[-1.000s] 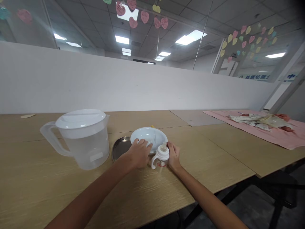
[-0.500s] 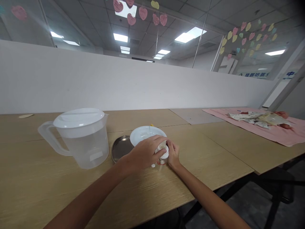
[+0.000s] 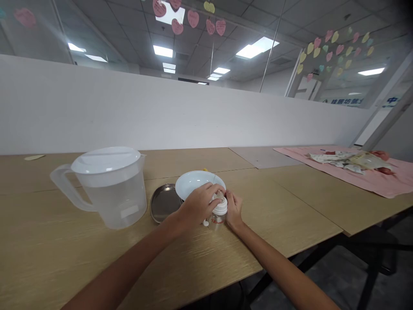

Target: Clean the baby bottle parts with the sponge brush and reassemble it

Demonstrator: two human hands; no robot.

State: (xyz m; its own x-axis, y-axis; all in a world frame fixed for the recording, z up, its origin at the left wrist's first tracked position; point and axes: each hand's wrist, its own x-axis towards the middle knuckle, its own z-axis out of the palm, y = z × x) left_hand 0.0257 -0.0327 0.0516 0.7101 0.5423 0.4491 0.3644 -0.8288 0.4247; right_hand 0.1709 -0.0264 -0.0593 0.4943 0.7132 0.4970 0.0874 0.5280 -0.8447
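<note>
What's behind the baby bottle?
A white bowl sits behind the bottle, toward the left. The left hand covers part of the bowl's near side, so I can't see that bit.

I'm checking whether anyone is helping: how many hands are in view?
2: the left hand at the white top of the bottle, the right hand at its right side.
</note>
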